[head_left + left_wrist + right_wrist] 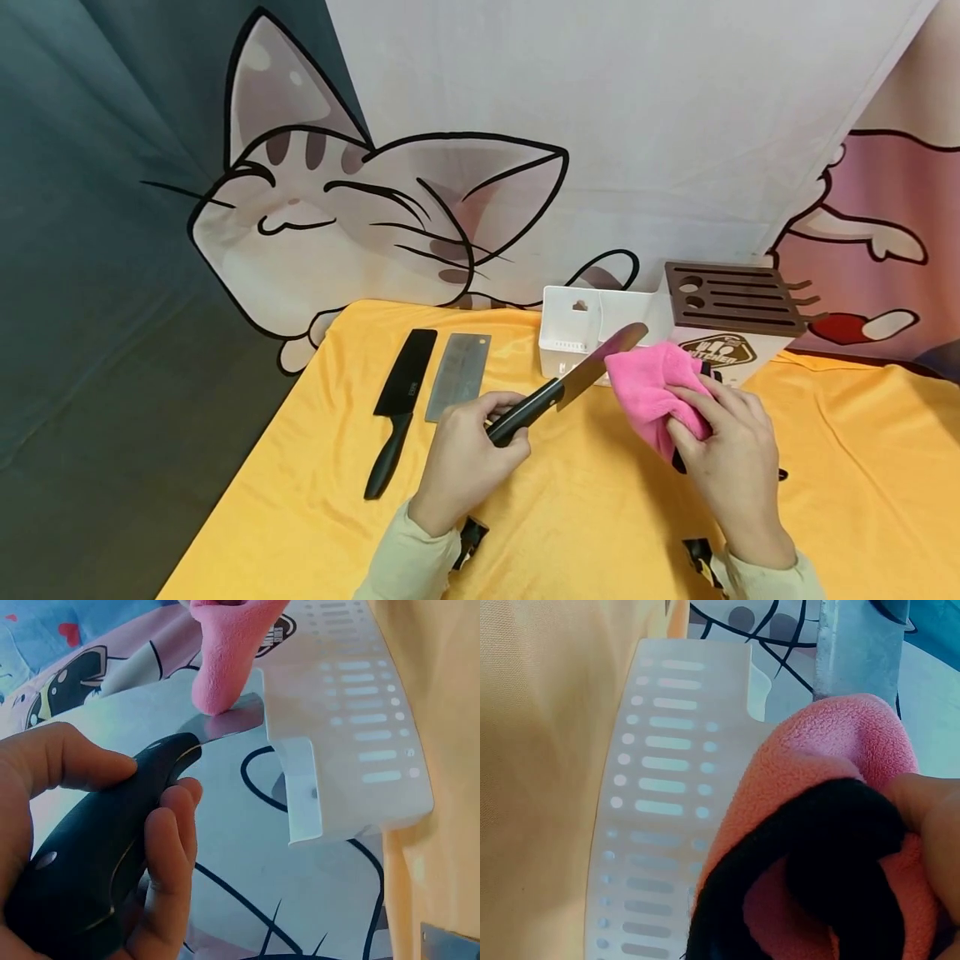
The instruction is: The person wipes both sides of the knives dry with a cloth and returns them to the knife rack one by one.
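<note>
My left hand [468, 458] grips a kitchen knife by its black riveted handle [525, 412]. Its blade [588, 373] slants up and to the right, in front of the white knife holder. A pink cloth [651, 385] with black edging is bunched in the fingers of my right hand [733, 454]. In the left wrist view, the cloth [225, 664] overlaps the blade [238, 720] near its tip. The right wrist view has the blade [859, 656] just beyond the folded cloth [832, 739], whose black edging loops toward the camera.
A black cleaver [405, 375] and a plain steel cleaver blade [461, 371] lie on the yellow tablecloth [585, 517] at left. At the back right stands the white knife holder [573, 329] with a slotted brown top [735, 296]. Behind hangs a cartoon-cat curtain [495, 75].
</note>
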Motion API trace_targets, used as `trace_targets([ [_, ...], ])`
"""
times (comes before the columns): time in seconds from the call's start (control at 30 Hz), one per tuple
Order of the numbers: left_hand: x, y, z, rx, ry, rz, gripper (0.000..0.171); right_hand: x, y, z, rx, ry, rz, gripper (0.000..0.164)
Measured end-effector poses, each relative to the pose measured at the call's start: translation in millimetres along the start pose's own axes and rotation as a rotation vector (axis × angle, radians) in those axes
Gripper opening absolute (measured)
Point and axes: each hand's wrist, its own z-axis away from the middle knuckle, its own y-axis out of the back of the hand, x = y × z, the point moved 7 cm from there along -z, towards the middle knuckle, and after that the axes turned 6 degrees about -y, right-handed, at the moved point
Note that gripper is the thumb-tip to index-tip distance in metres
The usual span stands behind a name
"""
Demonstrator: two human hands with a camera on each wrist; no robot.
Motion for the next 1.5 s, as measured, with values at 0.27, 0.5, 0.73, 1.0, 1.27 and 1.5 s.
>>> trace_targets([
  [0.27,5.5,12.3,-1.9,0.11,-0.079,0.0,0.03,1.7,-1.3,-0.1,0.0,-0.005,-0.008,0.026],
  [0.5,12.2,24.9,-18.8,0.132,-0.129,0.014,0.026,3.6,-3.5,0.1,-0.011,-0.014,-0.016,0.025],
  [0.73,27.5,38.9,-48.2,0.134,-0.183,-0.023,0.023,3.5,-4.7,0.2,-0.006,0.008,-0.024,0.024],
  [1.0,50.9,52.3,-89.1,0.133,-0.264,-0.03,0.021,2.9,-5.9,0.9,0.01,0.029,-0.034,0.023],
  [1.27,70.5,58.1,-127.1,0.104,-0.294,-0.004,0.021,2.5,-9.3,1.6,-0.012,0.023,-0.025,0.024],
  [1.5,91.8,54.2,-159.8,0.054,-0.331,-0.032,0.02,1.4,-9.5,3.0,-0.014,0.027,-0.021,0.024],
])
